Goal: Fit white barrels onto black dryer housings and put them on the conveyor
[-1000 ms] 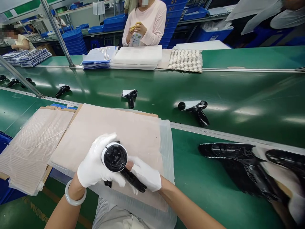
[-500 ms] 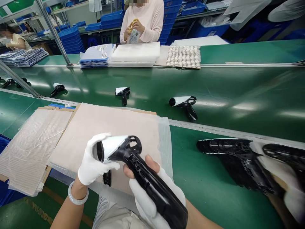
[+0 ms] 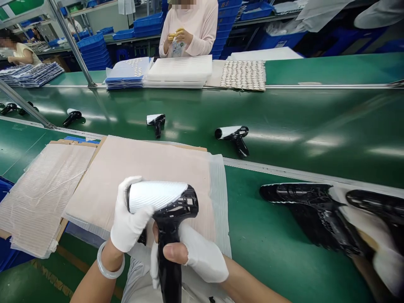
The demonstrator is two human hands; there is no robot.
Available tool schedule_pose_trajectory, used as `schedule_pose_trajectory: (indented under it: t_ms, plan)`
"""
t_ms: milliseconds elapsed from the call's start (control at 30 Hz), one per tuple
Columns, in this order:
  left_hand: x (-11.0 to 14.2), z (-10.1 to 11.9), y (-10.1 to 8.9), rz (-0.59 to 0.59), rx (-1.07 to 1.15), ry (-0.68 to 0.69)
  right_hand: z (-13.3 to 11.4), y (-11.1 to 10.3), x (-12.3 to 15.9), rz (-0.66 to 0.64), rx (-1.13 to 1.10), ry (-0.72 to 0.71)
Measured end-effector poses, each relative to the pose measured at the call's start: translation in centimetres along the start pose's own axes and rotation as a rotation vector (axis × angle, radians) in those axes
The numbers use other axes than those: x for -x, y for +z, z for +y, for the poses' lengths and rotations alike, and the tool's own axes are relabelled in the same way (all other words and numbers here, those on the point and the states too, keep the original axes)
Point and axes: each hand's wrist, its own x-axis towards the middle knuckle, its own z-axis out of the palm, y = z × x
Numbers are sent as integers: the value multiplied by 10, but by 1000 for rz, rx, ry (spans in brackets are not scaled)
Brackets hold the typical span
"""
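A black-and-white hair dryer point(image 3: 176, 214) is held up over the mat, its white ribbed barrel lying sideways and its black handle pointing down. Around the barrel's left end wraps my left hand point(image 3: 129, 223), in a white glove. My right hand point(image 3: 198, 252), gloved with the thumb bare, grips the handle just below the head. Part of another black piece point(image 3: 142, 237) shows behind my left hand, mostly hidden. Beneath the dryer is a pale foam-covered mat point(image 3: 126, 155) on the green bench.
Several similar dryers, one of them the nearest dryer point(image 3: 233, 136), lie on the green conveyor point(image 3: 299, 122). At right, a co-worker's gloved hand point(image 3: 389, 265) is by black housings point(image 3: 315, 206). A person point(image 3: 192, 25) works opposite, behind white sheets point(image 3: 178, 73). A metal post point(image 3: 71, 42) stands left.
Both hands have turned the dryer: its white side now faces me and the handle has swung from lower right to straight down. Dryers on the conveyor have shifted left.
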Motion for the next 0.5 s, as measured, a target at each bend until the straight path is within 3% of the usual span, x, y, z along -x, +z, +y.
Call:
schedule_pose_trajectory:
  t_ms: [200,400,500]
  plan:
    - [3,-1,1,8,130,-34,2,-8,-6,-31,77,64]
    - [1,11,0,10,-74,22,-6,-6,-6,-6,154,202]
    - [0,14,2,31,-114,-7,-7,-5,-8,2,113,177]
